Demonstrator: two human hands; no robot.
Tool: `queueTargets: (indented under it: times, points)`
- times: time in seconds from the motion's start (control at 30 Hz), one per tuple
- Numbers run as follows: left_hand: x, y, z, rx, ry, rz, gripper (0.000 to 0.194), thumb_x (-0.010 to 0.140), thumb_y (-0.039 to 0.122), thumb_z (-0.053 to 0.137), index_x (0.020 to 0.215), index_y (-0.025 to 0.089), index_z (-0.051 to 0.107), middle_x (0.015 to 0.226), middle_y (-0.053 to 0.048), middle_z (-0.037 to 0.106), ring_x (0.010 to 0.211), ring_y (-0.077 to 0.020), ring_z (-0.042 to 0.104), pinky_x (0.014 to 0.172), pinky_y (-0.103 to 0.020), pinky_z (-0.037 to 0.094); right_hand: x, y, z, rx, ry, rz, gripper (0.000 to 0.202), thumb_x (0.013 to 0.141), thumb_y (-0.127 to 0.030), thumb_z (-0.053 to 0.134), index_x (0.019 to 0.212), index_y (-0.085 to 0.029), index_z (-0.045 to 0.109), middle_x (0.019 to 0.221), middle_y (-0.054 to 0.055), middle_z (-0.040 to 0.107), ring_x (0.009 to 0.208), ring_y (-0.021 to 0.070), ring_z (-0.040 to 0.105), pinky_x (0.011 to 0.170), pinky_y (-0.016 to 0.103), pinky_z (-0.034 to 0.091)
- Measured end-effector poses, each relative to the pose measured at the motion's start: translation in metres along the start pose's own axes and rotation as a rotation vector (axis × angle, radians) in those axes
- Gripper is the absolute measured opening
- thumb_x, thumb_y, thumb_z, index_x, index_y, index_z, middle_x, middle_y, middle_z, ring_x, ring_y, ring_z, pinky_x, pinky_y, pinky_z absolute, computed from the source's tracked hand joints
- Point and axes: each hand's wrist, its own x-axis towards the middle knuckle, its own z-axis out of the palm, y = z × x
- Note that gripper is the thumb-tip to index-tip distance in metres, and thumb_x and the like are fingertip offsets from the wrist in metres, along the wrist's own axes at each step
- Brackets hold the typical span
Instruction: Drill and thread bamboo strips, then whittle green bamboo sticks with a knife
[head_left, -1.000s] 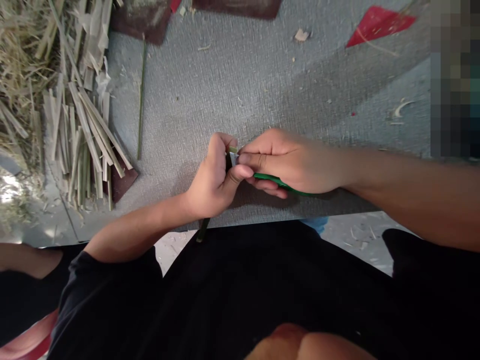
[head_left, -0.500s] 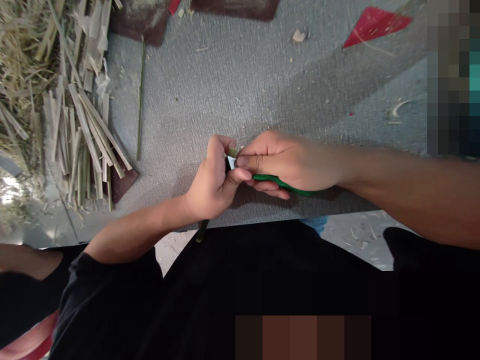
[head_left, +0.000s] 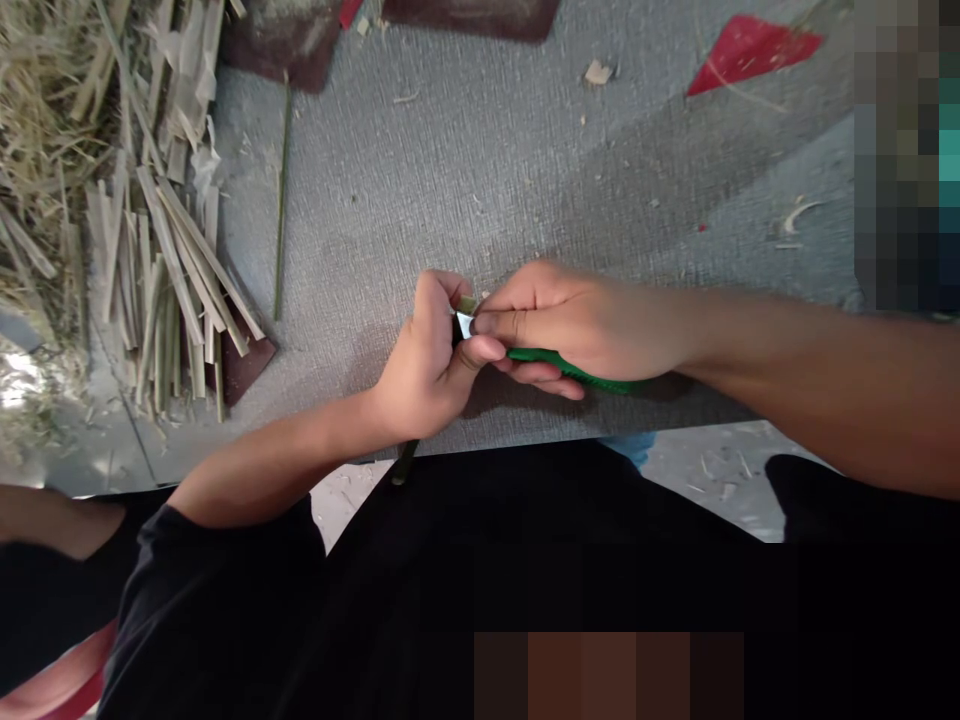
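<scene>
My left hand [head_left: 429, 362] is closed around a thin green bamboo stick [head_left: 405, 463]; its lower end pokes out below my wrist and its tip shows above my thumb. My right hand [head_left: 577, 322] grips a knife with a green handle [head_left: 577, 372]. The small silver blade [head_left: 464, 324] rests against the stick's top end, between my two thumbs. Both hands touch each other over the grey mat [head_left: 480, 170].
A pile of split bamboo strips [head_left: 161, 270] and straw-like shavings [head_left: 37, 120] lies at the left. A single thin green stick [head_left: 282, 200] lies on the mat. Dark red tiles [head_left: 285, 45] sit at the top, a red scrap [head_left: 750, 50] at the upper right.
Almost nothing has moved. My hands shifted very slightly and the blade shows a bit more between my thumbs.
</scene>
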Motion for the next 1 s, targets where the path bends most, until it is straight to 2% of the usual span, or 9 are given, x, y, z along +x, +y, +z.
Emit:
queueTargets:
  times: [0.13,0.27,0.37,0.5,0.63,0.77,0.87,1.0]
  points:
    - [-0.0025,-0.0018,0.0016,-0.043,0.031,-0.001,0.046,0.115,0.070,0.057,0.123,0.027,0.044,0.096,0.003,0.055,0.070,-0.0102,0.053,0.065,-0.031,0.047,-0.0009,0.0007,0.0030,0.032,0.049,-0.034,0.043,0.123,-0.031,0.061,0.082,-0.018,0.058,0.062,-0.005,0.048,0.047,0.0065,0.046,0.048,0.019,0.042]
    - [-0.0014,-0.0024,-0.0004,-0.036,0.028,-0.026,0.054,0.109,0.073,0.067,0.123,0.026,0.045,0.100,0.001,0.057,0.078,-0.0141,0.058,0.075,-0.037,0.052,-0.0014,0.0017,0.0009,0.016,-0.004,-0.006,0.049,0.121,-0.037,0.067,0.078,-0.018,0.056,0.060,-0.003,0.050,0.047,0.0068,0.047,0.048,0.019,0.039]
    - [-0.0007,-0.0029,-0.0007,-0.021,0.034,-0.010,0.055,0.109,0.076,0.066,0.122,0.027,0.045,0.103,-0.001,0.056,0.083,-0.0160,0.059,0.076,-0.037,0.052,-0.0007,0.0015,-0.0005,0.022,-0.006,0.020,0.052,0.119,-0.044,0.072,0.077,-0.018,0.056,0.059,-0.003,0.050,0.046,0.0075,0.047,0.048,0.021,0.038]
    - [-0.0015,-0.0014,0.0013,0.016,0.043,-0.005,0.052,0.113,0.076,0.057,0.121,0.027,0.044,0.103,0.000,0.056,0.079,-0.0133,0.057,0.070,-0.034,0.049,0.0001,0.0014,-0.0002,0.055,-0.006,0.015,0.051,0.118,-0.047,0.074,0.080,-0.018,0.058,0.059,-0.004,0.049,0.046,0.0080,0.048,0.048,0.022,0.038]
    - [-0.0044,0.0007,0.0034,-0.027,0.029,-0.012,0.045,0.117,0.069,0.055,0.125,0.027,0.043,0.094,0.004,0.056,0.067,-0.0100,0.052,0.059,-0.030,0.043,-0.0005,0.0002,0.0024,0.051,0.015,0.009,0.046,0.119,-0.040,0.072,0.081,-0.017,0.058,0.060,-0.004,0.049,0.046,0.0071,0.047,0.048,0.021,0.039]
    - [-0.0058,-0.0004,0.0037,-0.076,0.044,-0.050,0.048,0.114,0.072,0.057,0.126,0.028,0.044,0.086,0.006,0.056,0.062,-0.0108,0.052,0.059,-0.032,0.044,-0.0013,0.0000,0.0047,0.070,0.071,-0.026,0.042,0.121,-0.034,0.067,0.083,-0.017,0.060,0.061,-0.005,0.048,0.047,0.0071,0.046,0.048,0.021,0.042]
    - [-0.0040,-0.0015,0.0021,-0.063,0.047,-0.030,0.050,0.113,0.072,0.062,0.125,0.027,0.045,0.095,0.003,0.062,0.069,-0.0118,0.058,0.066,-0.034,0.050,-0.0014,0.0015,0.0029,0.073,0.025,-0.009,0.046,0.121,-0.038,0.068,0.081,-0.017,0.059,0.060,-0.004,0.048,0.045,0.0068,0.046,0.046,0.021,0.038]
    - [-0.0008,-0.0027,0.0005,0.002,0.065,0.019,0.048,0.113,0.068,0.065,0.124,0.026,0.045,0.103,0.001,0.062,0.075,-0.0121,0.061,0.068,-0.034,0.051,-0.0007,0.0019,-0.0010,0.079,-0.016,0.047,0.049,0.118,-0.043,0.073,0.079,-0.017,0.058,0.059,-0.004,0.049,0.045,0.0076,0.048,0.046,0.021,0.038]
